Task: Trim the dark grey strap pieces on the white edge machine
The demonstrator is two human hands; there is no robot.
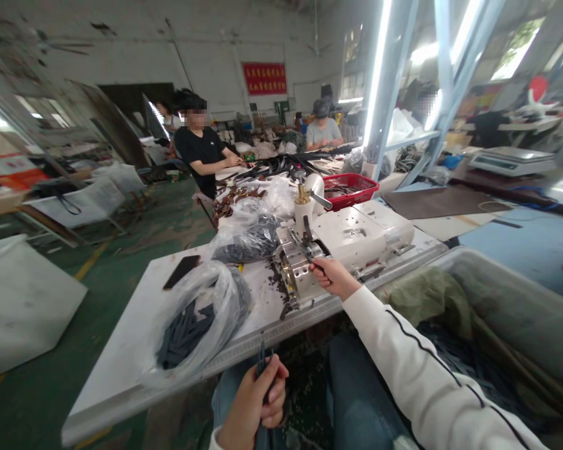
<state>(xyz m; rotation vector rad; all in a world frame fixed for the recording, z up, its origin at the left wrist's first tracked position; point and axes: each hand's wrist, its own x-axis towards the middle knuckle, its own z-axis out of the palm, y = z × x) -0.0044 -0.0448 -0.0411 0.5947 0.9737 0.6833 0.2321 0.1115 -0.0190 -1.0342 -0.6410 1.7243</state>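
My right hand (334,279) is pinched on the end of a dark strip (312,259) at the work head of a white skiving-type machine (351,234). The strip's far part lies on the metal bed under the presser, and its tip is hidden. Below the table's front edge, my left hand (263,397) is wrapped round several thin dark strips (261,361), whose ends stick up above the thumb. Dark scraps (276,282) are scattered beside the machine's metal bed. Left of it, an open clear plastic bag (223,287) holds more dark strips (187,334).
Another filled plastic bag (251,240) leans near the machine. Behind stands a red basket (351,189). A large pale bin (511,281) with green cloth is at my right. Two people work at the far table, one in a black shirt (201,153), one in grey (324,131).
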